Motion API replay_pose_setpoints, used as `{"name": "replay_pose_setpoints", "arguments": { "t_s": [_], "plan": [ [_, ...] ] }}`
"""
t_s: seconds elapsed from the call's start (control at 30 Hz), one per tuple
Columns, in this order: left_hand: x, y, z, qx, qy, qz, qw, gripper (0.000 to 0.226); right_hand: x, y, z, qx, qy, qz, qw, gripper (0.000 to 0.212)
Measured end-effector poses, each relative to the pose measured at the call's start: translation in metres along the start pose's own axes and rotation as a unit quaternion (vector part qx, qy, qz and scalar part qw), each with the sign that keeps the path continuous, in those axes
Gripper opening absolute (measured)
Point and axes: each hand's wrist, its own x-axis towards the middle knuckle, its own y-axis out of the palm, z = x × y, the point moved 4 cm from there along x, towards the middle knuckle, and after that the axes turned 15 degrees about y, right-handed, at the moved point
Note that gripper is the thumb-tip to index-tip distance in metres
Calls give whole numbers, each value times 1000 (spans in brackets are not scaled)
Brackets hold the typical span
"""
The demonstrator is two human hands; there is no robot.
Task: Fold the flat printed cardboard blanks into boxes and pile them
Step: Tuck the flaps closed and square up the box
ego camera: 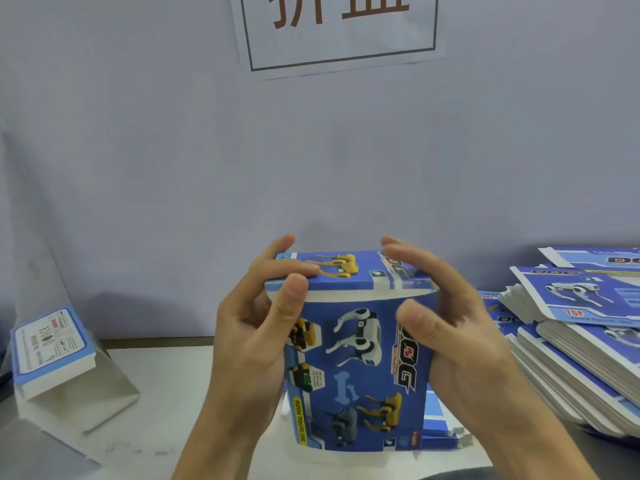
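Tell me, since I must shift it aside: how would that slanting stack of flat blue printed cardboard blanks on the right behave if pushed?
The slanting stack of flat blue printed cardboard blanks already fans sideways, so a push would probably slide sheets apart. Being many sheets deep, it likely feels heavy. Single blanks look thin, probably bendable.

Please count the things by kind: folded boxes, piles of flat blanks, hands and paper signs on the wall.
Blue printed cardboard boxes, folded: 2, one in both hands, one lying at left
Pile of flat blue printed cardboard blanks: 1
Hands: 2, left hand, right hand
White paper wall sign: 1
Total: 6
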Motion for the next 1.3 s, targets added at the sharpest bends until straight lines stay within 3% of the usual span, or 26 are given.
{"name": "replay_pose_setpoints", "arguments": {
  "t_s": [0.13, 0.4, 0.47, 0.53, 0.63, 0.73, 0.93, 1.07, 1.2, 1.3],
  "plan": [
    [-2, 2, 4, 14, -16, -19, 1000, 47, 2, 1, -2, -9, -9, -43, 999, 40],
    [-5, 4, 9, 29, -17, -33, 999, 52, 1, -1, -6, 7, -2, -77, 997, 41],
    [-4, 2, 10, 55, -1, -32, 998, 41, 2, 1, -5, 14, -1, -79, 997, 44],
    [-4, 1, 11, 73, 19, -20, 997, 27, 3, 1, -5, 23, 0, -85, 996, 36],
    [-7, 5, 14, 30, -2, 20, 999, 24, 5, 0, -8, 28, 2, -94, 995, 15],
    [-9, 8, 13, -11, -34, 41, 999, 37, 5, 2, -10, 28, 7, -91, 995, 19],
    [-10, 10, 11, 12, -57, 45, 997, 28, 4, 1, -9, 24, 12, -104, 994, 22],
    [-6, 15, -1, 115, -9, 109, 987, 40, 4, 0, 0, 44, -19, -113, 992, 23],
    [0, 12, -10, 221, 63, 99, 968, 32, 2, -2, 4, 74, -51, -158, 983, 23],
    [2, 6, -11, 209, 69, 36, 975, 28, -3, -9, 11, 22, -113, -266, 957, 23]
  ]
}}
